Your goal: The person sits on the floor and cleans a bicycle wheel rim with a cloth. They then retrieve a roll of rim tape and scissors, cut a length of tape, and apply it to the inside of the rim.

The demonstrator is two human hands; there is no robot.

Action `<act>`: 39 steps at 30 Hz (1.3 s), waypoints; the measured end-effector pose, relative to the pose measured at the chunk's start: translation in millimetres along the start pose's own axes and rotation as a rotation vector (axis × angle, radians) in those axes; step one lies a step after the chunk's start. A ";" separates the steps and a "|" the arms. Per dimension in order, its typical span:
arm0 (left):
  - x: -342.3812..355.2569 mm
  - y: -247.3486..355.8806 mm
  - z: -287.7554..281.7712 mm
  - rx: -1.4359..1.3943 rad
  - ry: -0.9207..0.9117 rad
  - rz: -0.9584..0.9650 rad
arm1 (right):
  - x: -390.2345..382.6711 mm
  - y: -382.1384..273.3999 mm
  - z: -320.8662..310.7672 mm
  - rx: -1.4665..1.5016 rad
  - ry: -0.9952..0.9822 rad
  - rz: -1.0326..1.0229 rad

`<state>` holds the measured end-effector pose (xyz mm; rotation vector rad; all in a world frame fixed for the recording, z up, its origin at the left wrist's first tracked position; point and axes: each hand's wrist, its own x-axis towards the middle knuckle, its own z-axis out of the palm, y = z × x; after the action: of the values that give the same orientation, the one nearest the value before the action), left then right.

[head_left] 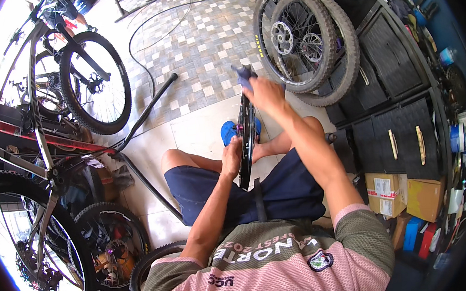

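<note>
A bare bicycle wheel (245, 178) without a tyre stands upright between my knees, seen nearly edge-on, with a purple hub part showing at its middle. My left hand (231, 156) is closed on the wheel's left side, close to the hub; its fingertips are partly hidden. Up at the far end of the rim, my right hand (267, 95) grips a dark grey-blue rag (245, 76) that lies against the rim. Blue footwear (229, 133) shows on both sides of the wheel.
Two wheels with tyres (297, 44) lean on black drawer cabinets (402, 137) at the right. Cardboard boxes (385, 193) sit below. Bicycles (95, 82) line the left side. A black hose (151, 109) crosses the tiled floor. Part of another person shows at the far top.
</note>
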<state>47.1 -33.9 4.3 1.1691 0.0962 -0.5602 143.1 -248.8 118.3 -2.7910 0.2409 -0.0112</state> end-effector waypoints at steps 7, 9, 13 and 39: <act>111.2 9.9 -22.6 0.311 0.108 0.225 | -203.6 -67.0 63.5 0.006 0.085 -0.267; 137.9 25.8 -0.7 0.409 0.153 0.213 | -230.1 -66.7 65.4 0.091 -0.023 -0.222; 193.5 44.7 28.5 0.329 0.187 0.141 | -252.5 -52.3 72.6 0.194 -0.244 -0.261; 68.4 -79.2 -26.3 0.658 -0.088 0.217 | 59.4 -10.4 -2.9 0.075 0.247 0.016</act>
<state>74.8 -57.0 -97.3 1.7637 -0.3109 -0.4588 203.2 -250.1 123.3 -2.7094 0.3164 -0.3557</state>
